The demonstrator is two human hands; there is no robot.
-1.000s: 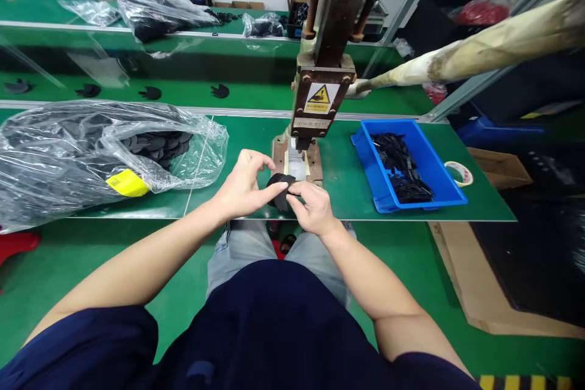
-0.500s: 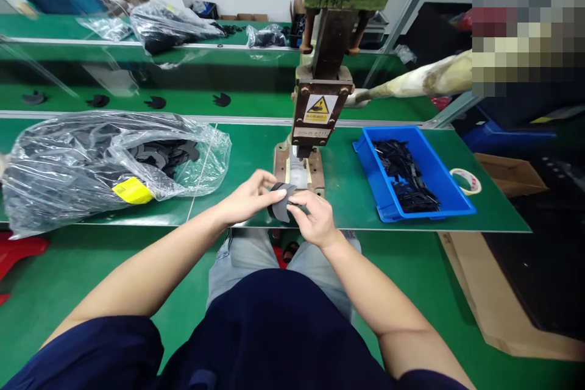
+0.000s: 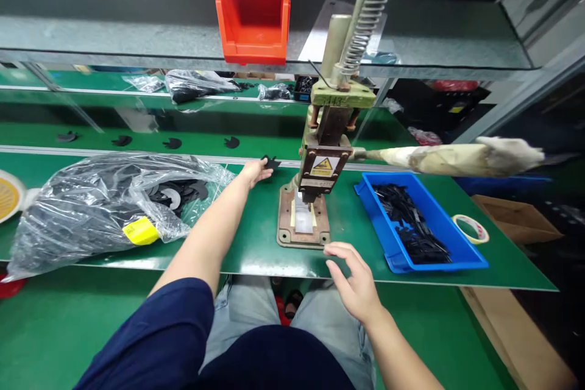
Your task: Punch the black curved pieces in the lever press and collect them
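Note:
My left hand (image 3: 254, 171) is stretched far forward to the back edge of the green bench and pinches a small black flat part (image 3: 271, 163) at the edge of the conveyor belt (image 3: 137, 146). My right hand (image 3: 354, 280) hovers open, fingers spread, just above the bench's front edge, in front of the base of the hand press (image 3: 320, 170). The press base plate (image 3: 303, 219) lies between my two hands, with a white block in its middle.
A clear plastic bag of black parts (image 3: 100, 201) with a yellow label lies at the left. A blue bin (image 3: 420, 222) of black strips stands right of the press, a tape roll (image 3: 470, 228) beside it. The wrapped press lever (image 3: 457, 158) sticks out right. Several black parts ride the belt. A red bin (image 3: 253, 6) sits on the shelf above.
Both hands held a black part together at the front edge. Now the left hand has carried it forward to the belt, and the right hand has let go and opened. The view tilted up.

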